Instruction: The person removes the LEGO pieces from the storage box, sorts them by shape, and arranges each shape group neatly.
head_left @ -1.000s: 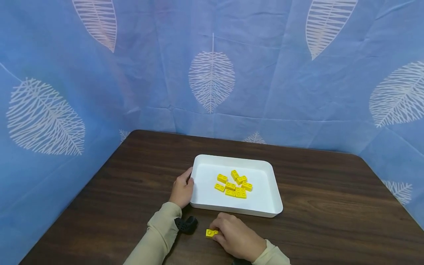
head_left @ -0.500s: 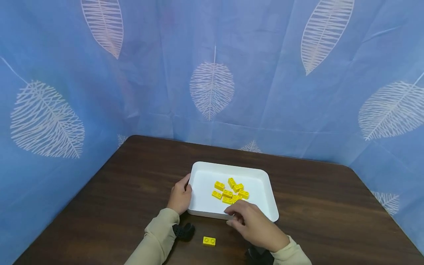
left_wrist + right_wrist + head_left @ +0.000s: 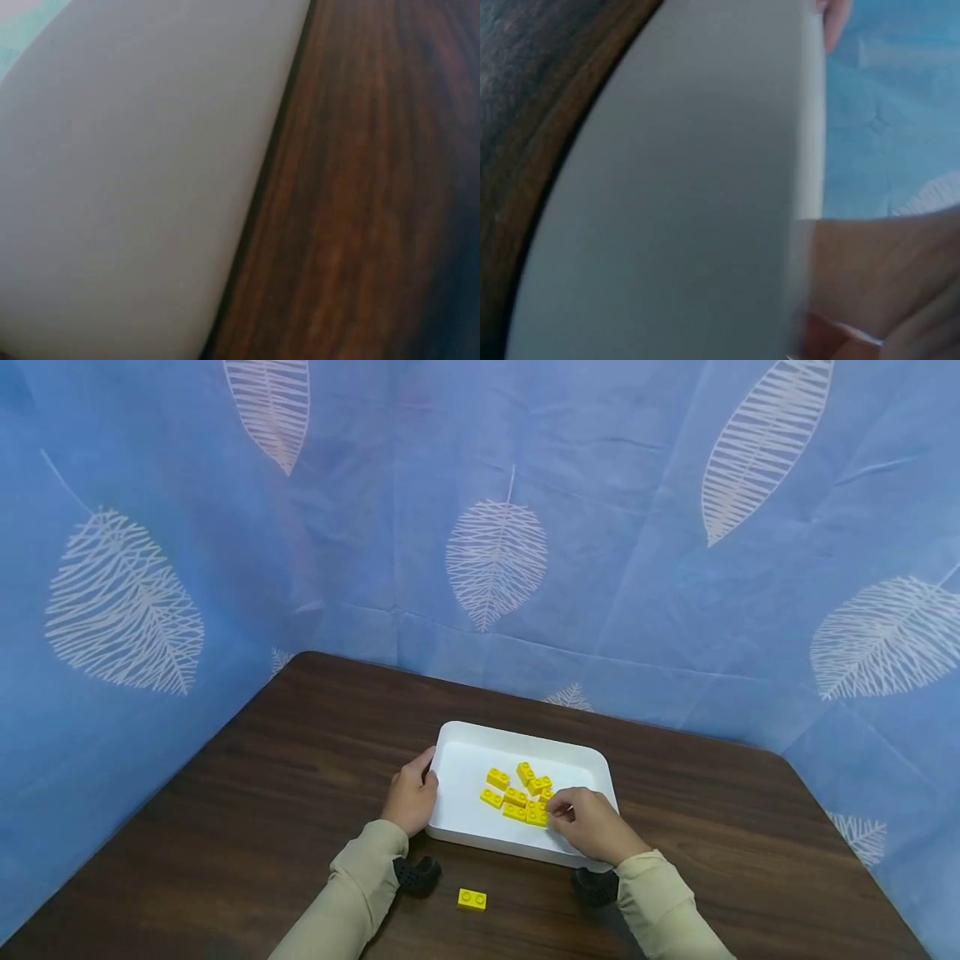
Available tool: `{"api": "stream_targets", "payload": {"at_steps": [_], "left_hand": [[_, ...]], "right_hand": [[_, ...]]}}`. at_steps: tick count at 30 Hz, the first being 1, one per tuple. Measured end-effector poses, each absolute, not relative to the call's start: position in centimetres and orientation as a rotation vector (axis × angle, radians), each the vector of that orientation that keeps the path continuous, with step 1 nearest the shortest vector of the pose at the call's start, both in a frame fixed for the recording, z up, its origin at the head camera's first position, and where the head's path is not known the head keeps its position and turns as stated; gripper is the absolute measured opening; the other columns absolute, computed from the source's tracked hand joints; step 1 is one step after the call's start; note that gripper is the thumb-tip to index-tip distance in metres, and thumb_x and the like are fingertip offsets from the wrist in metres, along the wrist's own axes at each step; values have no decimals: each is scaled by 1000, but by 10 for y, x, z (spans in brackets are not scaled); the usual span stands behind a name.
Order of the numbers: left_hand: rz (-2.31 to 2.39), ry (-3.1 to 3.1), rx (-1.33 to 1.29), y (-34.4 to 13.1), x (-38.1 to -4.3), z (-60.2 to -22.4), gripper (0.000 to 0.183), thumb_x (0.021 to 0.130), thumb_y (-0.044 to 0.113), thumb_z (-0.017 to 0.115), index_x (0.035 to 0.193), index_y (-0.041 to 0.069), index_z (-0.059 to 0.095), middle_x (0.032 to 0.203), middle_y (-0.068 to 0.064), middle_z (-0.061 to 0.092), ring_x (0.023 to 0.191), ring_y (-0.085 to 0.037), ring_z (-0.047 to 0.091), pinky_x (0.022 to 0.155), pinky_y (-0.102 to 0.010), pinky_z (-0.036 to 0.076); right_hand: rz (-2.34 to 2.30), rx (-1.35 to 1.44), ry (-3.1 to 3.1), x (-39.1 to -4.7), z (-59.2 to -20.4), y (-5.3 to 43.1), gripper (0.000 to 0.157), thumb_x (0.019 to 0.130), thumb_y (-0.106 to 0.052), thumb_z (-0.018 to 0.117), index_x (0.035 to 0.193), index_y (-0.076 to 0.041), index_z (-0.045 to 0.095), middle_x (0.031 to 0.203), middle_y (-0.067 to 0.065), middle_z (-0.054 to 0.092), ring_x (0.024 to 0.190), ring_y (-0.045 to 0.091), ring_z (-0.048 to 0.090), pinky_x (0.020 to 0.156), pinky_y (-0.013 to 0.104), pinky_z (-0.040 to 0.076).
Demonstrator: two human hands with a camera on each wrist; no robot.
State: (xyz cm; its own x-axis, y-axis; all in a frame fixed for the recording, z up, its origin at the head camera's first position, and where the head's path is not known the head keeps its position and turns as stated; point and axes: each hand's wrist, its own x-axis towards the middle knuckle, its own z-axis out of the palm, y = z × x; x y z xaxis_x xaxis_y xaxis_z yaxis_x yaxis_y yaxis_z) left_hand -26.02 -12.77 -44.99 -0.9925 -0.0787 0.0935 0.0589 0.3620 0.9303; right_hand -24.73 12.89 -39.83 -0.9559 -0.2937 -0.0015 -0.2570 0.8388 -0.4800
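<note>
Our L hand (image 3: 410, 797) grips the tray (image 3: 461, 768), prob. to steady it; R hand (image 3: 594, 828) bent at bricks (image 3: 515, 812) inside, can't tell if pinching any. Loose brick (image 3: 472, 900) on surface (image 3: 330, 735), nearer us.

The tray (image 3: 465, 817) sits on the counter (image 3: 705, 835), bricks (image 3: 515, 797) inside; a loose brick (image 3: 472, 900) lies outside it, toward seven o'clock; left grip (image 3: 410, 795) at nine; cloth (image 3: 600, 577) behind, at twelve.

Dark wood-grain table (image 3: 712, 810): white tray (image 3: 461, 777), one yellow brick (image 3: 472, 900) near its front.
</note>
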Motion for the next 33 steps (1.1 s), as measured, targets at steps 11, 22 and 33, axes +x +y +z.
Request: {"api": "stream_targets", "payload": {"at_steps": [11,22,33], "left_hand": [[-1704,-2496,13,-123,-259,-449,45,98,8,41,142,0,39,143,-20,43,132,-34,41,106,-51,36],[-1693,-2491,-14,-124,-260,-455,44,98,6,40,141,-2,39,141,-21,44,131,-36,41,106,-52,36],[-1684,-2499,9,-127,-265,-451,44,98,6,39,142,-1,38,143,-21,43,132,-34,40,107,-50,35]], "right_hand": [[-698,-377,2975,-256,-415,121,12,74,-1,72,84,-8,71,75,-3,60,67,11,49,64,26,44],[-749,-372,3011,-246,-407,128,12,77,-1,70,88,-6,71,80,-1,61,69,11,49,65,27,45],[-881,-589,3046,-199,-393,124,18,76,-4,76,92,-11,69,82,-8,58,69,2,51,62,18,49]]}}
